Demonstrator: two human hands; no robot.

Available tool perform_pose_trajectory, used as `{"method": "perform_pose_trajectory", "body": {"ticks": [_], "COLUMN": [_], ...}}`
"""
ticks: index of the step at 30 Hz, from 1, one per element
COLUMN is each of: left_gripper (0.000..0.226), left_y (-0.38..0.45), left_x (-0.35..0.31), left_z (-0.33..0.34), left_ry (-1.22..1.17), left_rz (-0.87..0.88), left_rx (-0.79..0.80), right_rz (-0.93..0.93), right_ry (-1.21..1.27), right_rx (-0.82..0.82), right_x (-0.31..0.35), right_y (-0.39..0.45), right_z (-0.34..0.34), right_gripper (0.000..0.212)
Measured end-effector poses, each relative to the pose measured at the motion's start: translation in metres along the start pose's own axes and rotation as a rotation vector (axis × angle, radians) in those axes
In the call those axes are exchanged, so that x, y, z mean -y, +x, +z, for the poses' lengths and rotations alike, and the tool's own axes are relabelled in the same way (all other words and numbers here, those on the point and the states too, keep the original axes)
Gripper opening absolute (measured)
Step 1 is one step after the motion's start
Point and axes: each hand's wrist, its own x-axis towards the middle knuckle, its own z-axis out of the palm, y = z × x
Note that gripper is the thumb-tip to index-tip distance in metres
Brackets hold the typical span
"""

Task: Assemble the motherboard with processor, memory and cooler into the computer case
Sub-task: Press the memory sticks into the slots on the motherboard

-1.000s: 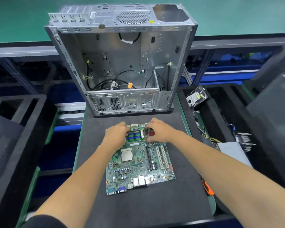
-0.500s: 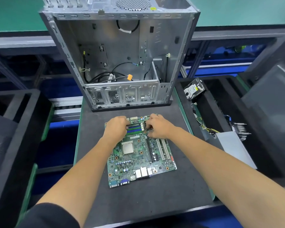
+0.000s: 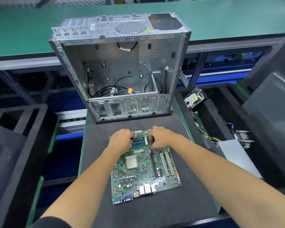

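The left hand and right hand are pressing curled fingers on the memory slots of the green, stiff, fragile motherboard; its edges look the safest hold.

a dark mat covers the work surface. to its right, a black foam tray holds a hard drive leaning at its far end. another black foam tray sits left. a green conveyor belt runs behind.

fingers hiding memory slot ends (grip unclear), right tray cropped
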Motion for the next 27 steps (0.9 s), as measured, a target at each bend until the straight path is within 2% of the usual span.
{"method": "perform_pose_trajectory", "body": {"ticks": [2,5,8,11,17,19,22,25,27], "left_gripper": [0.017,0.021,0.047,0.071,0.067,0.068,0.064,0.067,0.069], "left_y": [-0.001,-0.006,-0.012,-0.019,-0.027,-0.031,-0.040,-0.043,-0.041], "left_x": [0.002,0.005,0.008,0.011,0.010,0.013,0.028,0.040,0.039], "left_z": [-0.001,-0.003,-0.002,0.001,0.005,0.004,0.001,-0.001,0.000], "left_ry": [-0.014,-0.062,-0.099,-0.012,0.000,-0.012,-0.111,-0.387,-0.541], "left_rz": [0.015,0.043,0.073,0.097,0.048,-0.021,-0.265,-0.561,-0.676], "left_rx": [0.027,0.025,0.045,0.105,-0.002,-0.060,-0.112,-0.029,0.074], "right_rz": [-0.007,-0.056,-0.098,-0.138,-0.148,-0.102,0.103,0.369,0.455], "right_ry": [-0.038,-0.066,-0.131,-0.194,-0.200,-0.160,-0.034,0.171,0.229], "right_rx": [-0.038,-0.096,-0.069,-0.032,-0.127,-0.162,-0.198,-0.108,-0.022], "right_x": [0.004,0.012,0.017,0.022,0.030,0.028,0.018,0.005,0.004], "right_y": [0.002,0.006,0.008,0.011,0.016,0.016,0.013,0.008,0.006], "right_z": [-0.002,-0.002,0.000,0.008,0.025,0.025,0.016,0.006,0.002], "right_gripper": [0.021,0.042,0.061,0.075,0.075,0.071,0.070,0.088,0.096]}}
